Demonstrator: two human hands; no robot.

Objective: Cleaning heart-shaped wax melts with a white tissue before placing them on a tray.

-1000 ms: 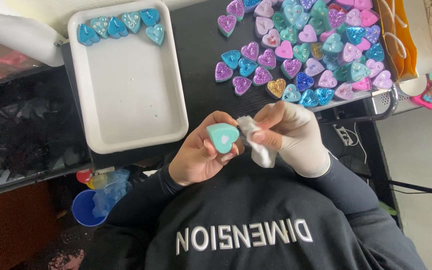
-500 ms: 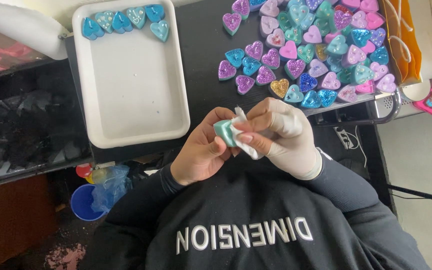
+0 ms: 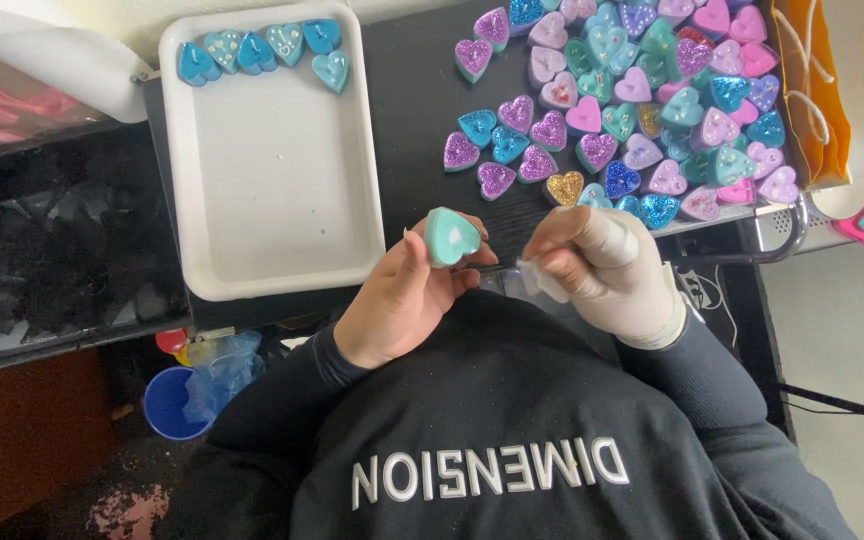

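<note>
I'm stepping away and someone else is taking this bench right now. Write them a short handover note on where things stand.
Left hand, bare, pinches a teal heart-shaped piece upright at the fingertips.
Right hand, in a white glove, holds a small crumpled white wipe, apart from the heart.
White tray: six blue and teal hearts in a row along its far edge; the rest is bare.
Pile of glitter hearts, purple, pink, teal, blue and one gold, lies on the black table to the right.
Done, apparently: the tray hearts. Left, apparently: the held heart and the pile.
</note>
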